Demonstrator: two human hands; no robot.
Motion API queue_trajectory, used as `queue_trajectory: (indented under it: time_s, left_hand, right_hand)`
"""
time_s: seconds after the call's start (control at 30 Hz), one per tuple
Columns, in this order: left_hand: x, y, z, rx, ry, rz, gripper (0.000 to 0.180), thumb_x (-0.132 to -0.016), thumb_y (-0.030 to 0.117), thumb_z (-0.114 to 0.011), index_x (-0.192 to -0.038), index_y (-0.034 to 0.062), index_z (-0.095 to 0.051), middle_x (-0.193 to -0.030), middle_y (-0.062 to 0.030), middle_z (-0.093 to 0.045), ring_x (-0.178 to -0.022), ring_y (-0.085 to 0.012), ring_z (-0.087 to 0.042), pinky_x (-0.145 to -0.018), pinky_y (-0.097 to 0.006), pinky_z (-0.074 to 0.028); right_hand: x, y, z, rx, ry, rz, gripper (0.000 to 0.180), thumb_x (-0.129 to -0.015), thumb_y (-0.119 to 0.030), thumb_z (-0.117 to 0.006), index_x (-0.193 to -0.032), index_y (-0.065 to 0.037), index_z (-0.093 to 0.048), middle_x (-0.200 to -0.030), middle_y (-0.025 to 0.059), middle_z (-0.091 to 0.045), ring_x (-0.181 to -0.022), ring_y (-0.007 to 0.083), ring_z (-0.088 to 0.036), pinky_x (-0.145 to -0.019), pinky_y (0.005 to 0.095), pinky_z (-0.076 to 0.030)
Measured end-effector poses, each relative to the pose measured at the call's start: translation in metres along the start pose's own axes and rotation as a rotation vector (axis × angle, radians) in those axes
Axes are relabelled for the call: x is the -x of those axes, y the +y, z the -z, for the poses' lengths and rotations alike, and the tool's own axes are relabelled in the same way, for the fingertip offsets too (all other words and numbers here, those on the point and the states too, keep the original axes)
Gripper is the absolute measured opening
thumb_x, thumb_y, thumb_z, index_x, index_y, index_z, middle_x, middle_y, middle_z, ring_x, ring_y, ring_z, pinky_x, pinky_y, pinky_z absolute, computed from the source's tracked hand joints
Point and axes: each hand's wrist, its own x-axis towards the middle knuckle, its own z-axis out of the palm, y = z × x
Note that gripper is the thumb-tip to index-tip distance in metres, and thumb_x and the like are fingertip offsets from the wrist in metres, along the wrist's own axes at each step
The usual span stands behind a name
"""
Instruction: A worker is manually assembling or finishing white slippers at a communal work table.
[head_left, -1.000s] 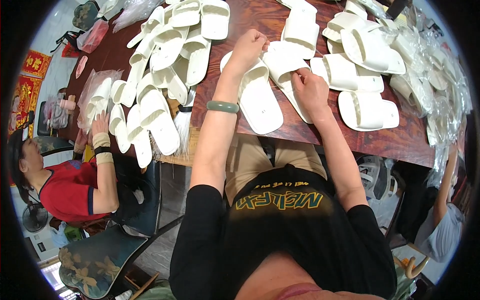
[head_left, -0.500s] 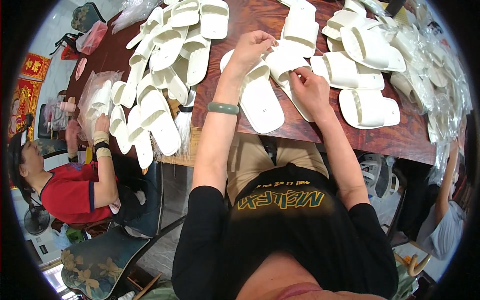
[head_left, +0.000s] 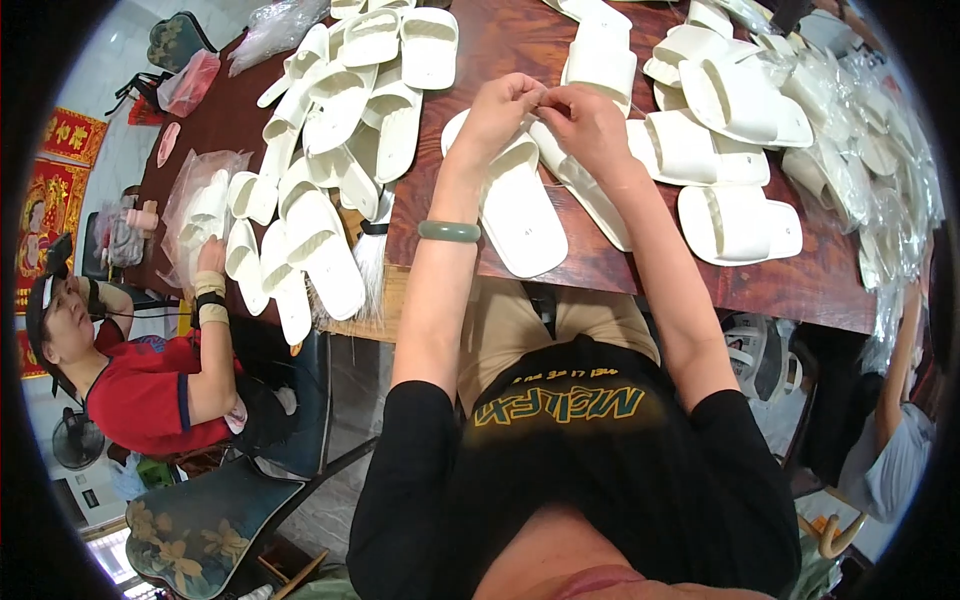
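My left hand [head_left: 503,115] and my right hand [head_left: 588,125] meet above a pair of white slippers, fingertips pinched together. What is between the fingers is too small to make out. Below my left hand lies the left slipper [head_left: 526,225], its sole end toward me. The right slipper [head_left: 590,195] lies beside it, slanted, its upper partly hidden by my right hand. More white slippers [head_left: 603,65] stand just beyond my hands. To the right are other loose slippers [head_left: 740,224] on the dark wooden table [head_left: 690,285].
Piled slippers [head_left: 335,110] and a bundle of thin white strands [head_left: 372,265] are on the left. Clear-wrapped slippers [head_left: 860,160] heap at the right edge. A co-worker in red [head_left: 150,390] holds a bagged slipper [head_left: 205,210]; another person's arm [head_left: 893,370] shows at right.
My right hand has moved up and left from the right slipper's strap to meet my left hand. The left hand stays nearly in place. The co-worker on the left has tilted their head.
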Motion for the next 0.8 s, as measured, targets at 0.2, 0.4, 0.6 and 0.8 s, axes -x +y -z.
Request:
queue_trajectory:
  time_s: [0.2, 0.4, 0.6, 0.8]
  left_hand:
    - [0.006, 0.004, -0.005, 0.101, 0.047, -0.017, 0.013, -0.09, 0.009, -0.056, -0.097, -0.0011, -0.06, -0.087, -0.0038, -0.063, -0.074, -0.0075, -0.057, -0.066, -0.019, -0.045]
    - [0.013, 0.016, 0.001, 0.254, 0.113, -0.007, 0.014, -0.089, 0.012, -0.057, -0.096, -0.0006, -0.061, -0.087, -0.008, -0.067, -0.075, -0.0096, -0.06, -0.063, -0.019, -0.043]
    - [0.012, 0.018, -0.003, 0.199, 0.106, -0.014, 0.016, -0.089, 0.013, -0.058, -0.097, -0.0005, -0.062, -0.087, -0.0065, -0.067, -0.075, -0.008, -0.06, -0.064, -0.018, -0.041]
    - [0.015, 0.018, -0.005, 0.19, 0.135, 0.006, 0.014, -0.086, 0.007, -0.061, -0.096, -0.0023, -0.063, -0.087, -0.0081, -0.067, -0.076, -0.0108, -0.061, -0.068, -0.021, -0.047]
  right_hand:
    - [0.008, 0.013, -0.012, -0.128, 0.155, -0.105, 0.01, -0.077, -0.013, -0.064, -0.085, -0.008, -0.066, -0.083, 0.0081, -0.064, -0.075, 0.0262, -0.061, -0.066, 0.0333, -0.05]
    - [0.005, 0.011, -0.002, -0.617, 0.122, -0.334, 0.018, -0.083, -0.015, -0.065, -0.089, 0.002, -0.062, -0.084, 0.0046, -0.064, -0.078, 0.009, -0.059, -0.069, 0.0221, -0.046]
    - [0.006, 0.009, -0.002, -0.511, 0.126, -0.262, 0.011, -0.084, -0.011, -0.065, -0.088, 0.0, -0.063, -0.075, -0.0028, -0.06, -0.066, 0.0032, -0.05, -0.059, 0.0174, -0.041]
    - [0.009, 0.012, -0.008, -0.426, 0.145, -0.236, 0.015, -0.079, -0.013, -0.067, -0.087, -0.001, -0.065, -0.073, 0.0054, -0.064, -0.065, 0.0107, -0.058, -0.061, 0.0242, -0.047]
